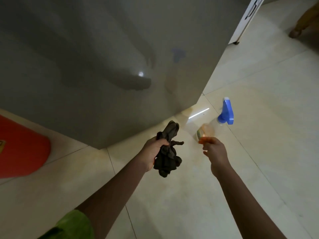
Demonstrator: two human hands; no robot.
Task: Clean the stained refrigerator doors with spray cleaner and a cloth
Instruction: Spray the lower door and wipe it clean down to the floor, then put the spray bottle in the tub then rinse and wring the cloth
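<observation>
Cloth: dark, crumpled fabric, clenched in left hand fingers. Spray bottle: clear plastic, blue trigger head, blurred, at right hand fingertips; grasp cannot be told.

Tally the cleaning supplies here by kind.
Dark crumpled cloth, gripped by the left hand: 1
Clear plastic spray bottle with blue trigger head, blurred, by the right hand: 1
Total: 2
</observation>
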